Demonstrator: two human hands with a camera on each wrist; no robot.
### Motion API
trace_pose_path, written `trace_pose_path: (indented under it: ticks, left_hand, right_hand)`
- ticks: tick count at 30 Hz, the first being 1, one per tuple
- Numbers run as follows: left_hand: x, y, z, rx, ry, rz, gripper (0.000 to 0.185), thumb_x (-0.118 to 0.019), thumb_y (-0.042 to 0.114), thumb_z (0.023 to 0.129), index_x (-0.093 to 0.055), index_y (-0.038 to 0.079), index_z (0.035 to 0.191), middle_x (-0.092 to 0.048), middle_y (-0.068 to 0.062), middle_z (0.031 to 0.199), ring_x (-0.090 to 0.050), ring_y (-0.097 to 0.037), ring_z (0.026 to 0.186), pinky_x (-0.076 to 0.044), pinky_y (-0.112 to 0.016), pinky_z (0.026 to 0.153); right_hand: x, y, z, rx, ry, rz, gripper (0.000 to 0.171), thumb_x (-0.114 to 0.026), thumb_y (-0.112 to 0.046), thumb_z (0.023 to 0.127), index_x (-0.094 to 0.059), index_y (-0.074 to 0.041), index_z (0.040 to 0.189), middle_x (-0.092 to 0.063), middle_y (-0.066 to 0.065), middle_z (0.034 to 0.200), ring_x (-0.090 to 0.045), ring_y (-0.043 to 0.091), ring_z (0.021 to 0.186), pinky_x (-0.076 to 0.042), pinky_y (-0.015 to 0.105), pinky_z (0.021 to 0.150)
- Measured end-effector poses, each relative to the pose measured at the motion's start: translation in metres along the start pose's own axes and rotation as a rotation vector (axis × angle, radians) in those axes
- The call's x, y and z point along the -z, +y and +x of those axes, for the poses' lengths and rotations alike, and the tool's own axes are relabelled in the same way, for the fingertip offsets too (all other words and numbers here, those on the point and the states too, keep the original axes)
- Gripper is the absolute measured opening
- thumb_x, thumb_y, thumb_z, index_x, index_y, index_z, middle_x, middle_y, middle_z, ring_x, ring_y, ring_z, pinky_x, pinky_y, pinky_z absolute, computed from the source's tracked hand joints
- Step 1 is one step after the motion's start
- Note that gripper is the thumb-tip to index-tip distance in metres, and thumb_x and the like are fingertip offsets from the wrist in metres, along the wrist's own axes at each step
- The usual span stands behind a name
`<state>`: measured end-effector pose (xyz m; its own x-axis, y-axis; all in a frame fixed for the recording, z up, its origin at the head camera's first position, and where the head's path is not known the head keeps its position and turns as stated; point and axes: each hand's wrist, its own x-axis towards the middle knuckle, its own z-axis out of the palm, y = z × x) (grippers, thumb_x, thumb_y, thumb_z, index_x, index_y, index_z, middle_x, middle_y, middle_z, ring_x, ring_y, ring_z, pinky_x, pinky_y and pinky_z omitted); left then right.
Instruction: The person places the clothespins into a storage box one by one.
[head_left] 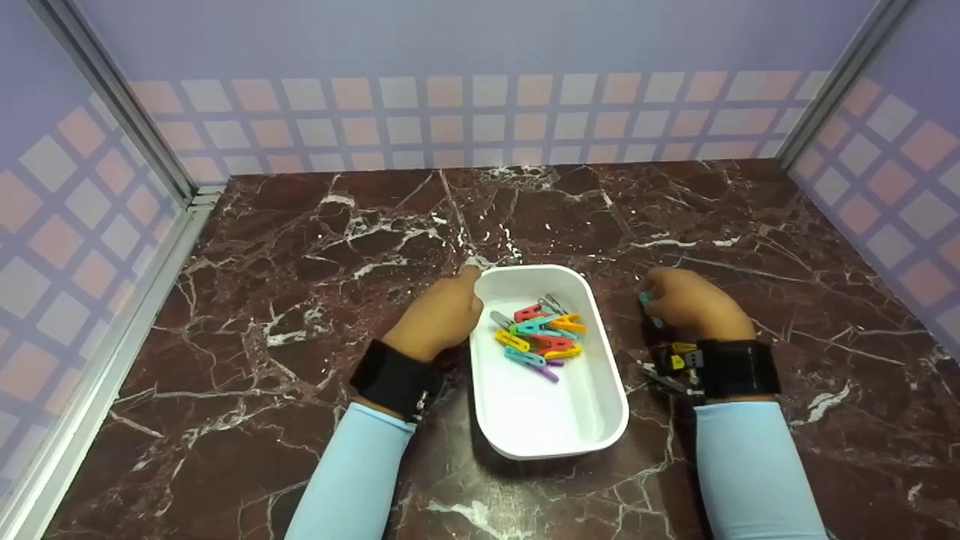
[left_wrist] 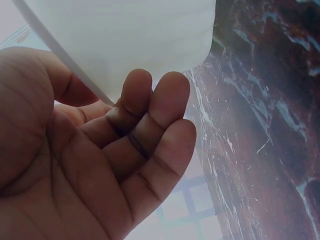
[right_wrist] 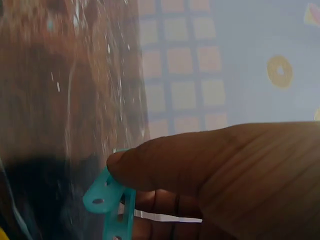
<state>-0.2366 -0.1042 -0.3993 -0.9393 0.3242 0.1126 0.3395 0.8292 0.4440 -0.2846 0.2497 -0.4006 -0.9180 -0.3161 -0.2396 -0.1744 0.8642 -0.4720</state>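
Observation:
A white plastic tray (head_left: pixel 547 420) stands in front of me with a small heap of coloured clothespins (head_left: pixel 553 343) in its middle. At its far left corner my left hand (head_left: pixel 439 315) grips the rim between thumb and fingers. The left wrist view shows those fingers (left_wrist: pixel 172 100) curled against the tray's outer wall (left_wrist: pixel 145 35). To the right of the tray, my right hand (head_left: pixel 694 300) pinches a teal clothespin (right_wrist: pixel 107 195) between thumb and fingers. From the head view only a bit of that clothespin shows beside the fingertips.
A dark red marble-patterned tabletop (head_left: pixel 360 285) lies under everything. Panels with a checked pattern (head_left: pixel 442 120) enclose it at the back and sides. Black bands (head_left: pixel 739 367) wrap both wrists, and a small black and yellow item (head_left: pixel 679 361) shows beside the right one.

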Motion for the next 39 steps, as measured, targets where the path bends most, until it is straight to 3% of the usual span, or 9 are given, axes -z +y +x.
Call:
trace_pose_path:
  ticks: [9,14,18,25,29,33,39]
  left_hand:
    - [0.001,0.0,0.0,0.002,-0.018,-0.003,0.024,-0.043,0.007,0.095,-0.05,-0.002,0.117,-0.067,-0.023,0.091,-0.066,-0.04,0.088,-0.052,-0.052,0.079]
    - [0.001,-0.001,0.0,0.004,-0.017,-0.01,0.023,-0.042,0.007,0.095,-0.05,-0.001,0.116,-0.067,-0.023,0.09,-0.066,-0.04,0.087,-0.052,-0.052,0.079]
    - [0.001,-0.001,0.0,0.006,-0.017,-0.015,0.024,-0.042,0.007,0.095,-0.05,-0.001,0.116,-0.066,-0.023,0.09,-0.066,-0.04,0.088,-0.052,-0.051,0.08]
    - [0.001,-0.001,-0.001,0.002,-0.007,-0.012,0.025,-0.042,0.006,0.095,-0.05,-0.002,0.116,-0.066,-0.023,0.087,-0.066,-0.039,0.085,-0.051,-0.051,0.077]
    - [0.001,-0.001,0.0,0.012,-0.011,-0.008,0.026,-0.042,0.007,0.095,-0.051,-0.002,0.118,-0.067,-0.024,0.09,-0.066,-0.04,0.087,-0.051,-0.051,0.079]
    - [0.001,0.0,-0.001,0.023,-0.018,-0.011,0.027,-0.042,0.007,0.095,-0.051,-0.002,0.118,-0.067,-0.025,0.092,-0.066,-0.04,0.089,-0.051,-0.052,0.08]
    - [0.001,0.0,0.0,0.027,-0.035,-0.019,0.027,-0.042,0.008,0.095,-0.05,-0.002,0.119,-0.067,-0.024,0.093,-0.066,-0.039,0.09,-0.052,-0.051,0.08]
  right_hand:
    - [-0.012,-0.018,0.009,0.08,0.027,-0.068,0.017,-0.059,-0.009,0.093,-0.064,-0.003,0.108,-0.067,0.012,0.094,-0.061,0.028,0.084,-0.05,0.051,0.08]
    - [-0.018,-0.023,0.013,0.099,0.017,-0.097,0.026,-0.056,-0.007,0.091,-0.066,-0.003,0.115,-0.066,0.01,0.093,-0.059,0.026,0.083,-0.048,0.046,0.078]
    - [-0.019,-0.026,0.014,0.08,-0.004,-0.092,0.033,-0.058,-0.006,0.087,-0.065,-0.003,0.119,-0.066,0.011,0.095,-0.059,0.026,0.082,-0.048,0.044,0.075]
    - [-0.013,-0.031,0.006,0.033,-0.003,-0.041,0.042,-0.067,-0.014,0.089,-0.06,-0.001,0.128,-0.068,0.02,0.115,-0.064,0.032,0.101,-0.049,0.051,0.089]
    - [-0.01,-0.031,0.003,-0.013,-0.024,-0.02,0.055,-0.072,-0.016,0.084,-0.055,0.0,0.134,-0.068,0.018,0.114,-0.064,0.029,0.095,-0.049,0.048,0.087]
    - [-0.01,-0.03,0.002,-0.03,-0.053,-0.061,0.054,-0.075,-0.015,0.076,-0.057,-0.004,0.125,-0.066,0.011,0.099,-0.06,0.026,0.084,-0.049,0.043,0.078]
    - [-0.013,-0.029,0.004,-0.004,-0.072,-0.129,0.024,-0.068,-0.009,0.078,-0.057,-0.006,0.098,-0.061,0.008,0.086,-0.057,0.026,0.078,-0.047,0.041,0.069]
